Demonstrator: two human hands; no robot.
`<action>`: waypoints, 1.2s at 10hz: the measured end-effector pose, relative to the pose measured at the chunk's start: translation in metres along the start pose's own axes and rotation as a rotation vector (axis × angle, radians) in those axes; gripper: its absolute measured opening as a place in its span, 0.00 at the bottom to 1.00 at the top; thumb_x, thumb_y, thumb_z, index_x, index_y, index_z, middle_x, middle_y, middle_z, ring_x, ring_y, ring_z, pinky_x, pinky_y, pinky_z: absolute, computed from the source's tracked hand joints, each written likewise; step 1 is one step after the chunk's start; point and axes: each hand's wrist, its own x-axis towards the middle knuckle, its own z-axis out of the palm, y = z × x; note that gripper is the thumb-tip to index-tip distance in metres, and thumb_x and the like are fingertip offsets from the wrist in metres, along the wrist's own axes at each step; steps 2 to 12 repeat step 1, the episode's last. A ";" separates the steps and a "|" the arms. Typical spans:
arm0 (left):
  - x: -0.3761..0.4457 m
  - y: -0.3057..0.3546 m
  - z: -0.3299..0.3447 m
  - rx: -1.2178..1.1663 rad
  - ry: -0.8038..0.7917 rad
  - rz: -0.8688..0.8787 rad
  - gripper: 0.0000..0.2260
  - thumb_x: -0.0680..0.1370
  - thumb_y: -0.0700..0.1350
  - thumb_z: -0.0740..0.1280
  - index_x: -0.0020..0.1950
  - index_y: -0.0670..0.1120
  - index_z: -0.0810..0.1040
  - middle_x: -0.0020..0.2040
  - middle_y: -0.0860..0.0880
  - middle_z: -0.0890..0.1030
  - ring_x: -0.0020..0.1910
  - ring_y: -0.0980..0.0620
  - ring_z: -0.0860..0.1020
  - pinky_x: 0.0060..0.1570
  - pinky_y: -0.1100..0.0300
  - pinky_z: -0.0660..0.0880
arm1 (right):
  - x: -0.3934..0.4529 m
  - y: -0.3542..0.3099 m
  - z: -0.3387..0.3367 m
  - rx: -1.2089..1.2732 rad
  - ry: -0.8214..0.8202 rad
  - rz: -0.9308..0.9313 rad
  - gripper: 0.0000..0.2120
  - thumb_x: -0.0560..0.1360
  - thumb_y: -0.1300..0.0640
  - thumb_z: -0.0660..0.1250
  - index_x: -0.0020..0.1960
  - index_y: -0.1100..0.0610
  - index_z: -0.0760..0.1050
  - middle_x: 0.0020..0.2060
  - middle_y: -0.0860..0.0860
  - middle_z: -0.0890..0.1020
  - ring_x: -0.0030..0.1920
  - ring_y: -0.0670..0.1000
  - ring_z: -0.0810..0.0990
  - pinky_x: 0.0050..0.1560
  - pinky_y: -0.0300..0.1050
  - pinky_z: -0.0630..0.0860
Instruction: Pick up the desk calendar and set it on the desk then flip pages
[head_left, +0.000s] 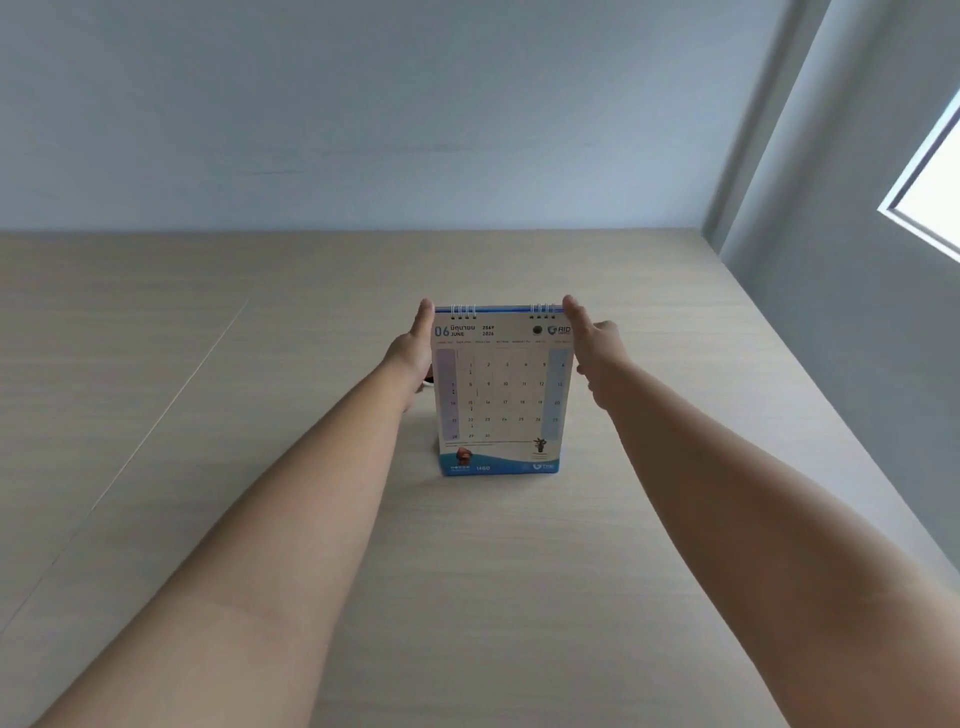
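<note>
Calendar (501, 389): upright on desk (260, 415), June page facing (spiral-bound top).
Left hand (413, 358): gripping its left edge.
Right hand (597, 358): gripping its right edge.

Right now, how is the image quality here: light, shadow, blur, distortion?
Head view: soft, even daylight, with the window at right blown out white; only a faint shadow on the desk at the calendar base; calendar header readable, small date numbers soft; wide-angle stretch makes the forearms balloon toward the bottom corners; both hands, left and right, reasonably sharp.
</note>
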 end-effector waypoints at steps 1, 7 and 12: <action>-0.011 -0.013 -0.007 0.039 0.065 -0.003 0.36 0.77 0.70 0.40 0.52 0.47 0.79 0.55 0.45 0.81 0.52 0.45 0.76 0.51 0.52 0.67 | -0.012 0.003 -0.014 0.140 0.132 -0.122 0.36 0.69 0.28 0.59 0.66 0.53 0.66 0.59 0.53 0.65 0.51 0.54 0.69 0.48 0.51 0.67; -0.011 -0.013 -0.007 0.039 0.065 -0.003 0.36 0.77 0.70 0.40 0.52 0.47 0.79 0.55 0.45 0.81 0.52 0.45 0.76 0.51 0.52 0.67 | -0.012 0.003 -0.014 0.140 0.132 -0.122 0.36 0.69 0.28 0.59 0.66 0.53 0.66 0.59 0.53 0.65 0.51 0.54 0.69 0.48 0.51 0.67; -0.011 -0.013 -0.007 0.039 0.065 -0.003 0.36 0.77 0.70 0.40 0.52 0.47 0.79 0.55 0.45 0.81 0.52 0.45 0.76 0.51 0.52 0.67 | -0.012 0.003 -0.014 0.140 0.132 -0.122 0.36 0.69 0.28 0.59 0.66 0.53 0.66 0.59 0.53 0.65 0.51 0.54 0.69 0.48 0.51 0.67</action>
